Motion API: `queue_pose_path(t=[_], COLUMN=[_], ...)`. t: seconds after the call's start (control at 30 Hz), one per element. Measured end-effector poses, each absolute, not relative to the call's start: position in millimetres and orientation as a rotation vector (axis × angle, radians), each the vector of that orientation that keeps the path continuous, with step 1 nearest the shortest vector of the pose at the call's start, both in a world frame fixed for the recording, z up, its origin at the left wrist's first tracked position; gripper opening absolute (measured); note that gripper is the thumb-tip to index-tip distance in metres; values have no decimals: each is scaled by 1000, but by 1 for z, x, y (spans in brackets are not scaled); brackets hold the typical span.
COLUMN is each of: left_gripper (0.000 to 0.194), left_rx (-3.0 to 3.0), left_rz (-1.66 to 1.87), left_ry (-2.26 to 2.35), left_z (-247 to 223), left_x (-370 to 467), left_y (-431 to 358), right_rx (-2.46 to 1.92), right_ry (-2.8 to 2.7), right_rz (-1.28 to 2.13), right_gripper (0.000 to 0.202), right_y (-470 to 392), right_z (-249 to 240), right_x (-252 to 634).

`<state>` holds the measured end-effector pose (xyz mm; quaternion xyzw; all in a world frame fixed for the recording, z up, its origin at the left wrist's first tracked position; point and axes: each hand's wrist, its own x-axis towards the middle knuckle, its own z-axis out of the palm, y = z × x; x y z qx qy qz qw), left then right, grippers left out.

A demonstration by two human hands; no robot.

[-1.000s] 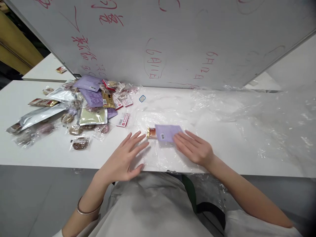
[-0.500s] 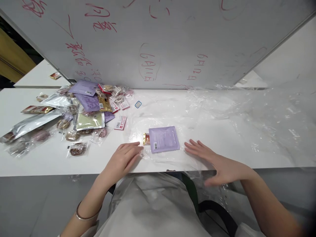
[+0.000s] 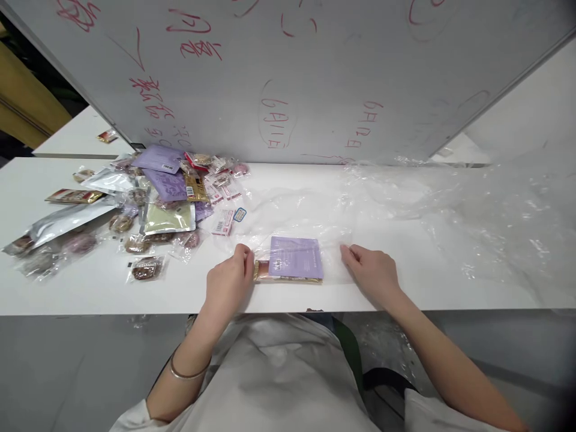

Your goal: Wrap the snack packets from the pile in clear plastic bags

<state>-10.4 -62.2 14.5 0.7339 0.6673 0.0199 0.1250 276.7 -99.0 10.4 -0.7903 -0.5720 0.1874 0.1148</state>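
A lilac packet (image 3: 294, 257) lies near the table's front edge on top of a gold-edged packet (image 3: 262, 270), which shows at its left and lower sides. Clear plastic film (image 3: 297, 210) spreads behind and over them. My left hand (image 3: 230, 277) is closed at the left of the packets, thumb and fingers pinching the film. On the right, my right hand (image 3: 372, 269) pinches the film too, a little apart from the lilac packet. A small blue-edged label (image 3: 240, 214) sits toward the film's left side.
Many wrapped snacks and pouches are heaped at the left, including a green pouch (image 3: 170, 217) and a silver pouch (image 3: 67, 219). More crumpled clear plastic (image 3: 495, 210) covers the table's right side. A whiteboard (image 3: 315, 78) with red writing stands along the back.
Both hands went from spread fingers to pinching the film, which now lies over the lilac packet. More of the gold-edged packet shows below it. The blue-edged label shifted left and nearer.
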Motion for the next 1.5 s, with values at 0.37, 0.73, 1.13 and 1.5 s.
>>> queue_pose_path(t=[0.37, 0.73, 1.13, 1.5], left_gripper=[47, 36, 36, 31], left_rx=[2879, 2371, 1961, 2828], left_rz=[617, 378, 454, 731], left_ry=[615, 1016, 1345, 939], left_z=[17, 22, 35, 26], left_x=[-45, -68, -37, -56], left_y=[-68, -37, -21, -31], right_rx=[-1250, -1296, -1899, -1626], right_ry=[-2338, -2282, -1829, -2295], right_rz=[-160, 445, 803, -93], right_gripper=[61, 41, 26, 49], right_y=[-121, -94, -63, -87], right_z=[11, -6, 21, 19], right_x=[277, 296, 275, 285])
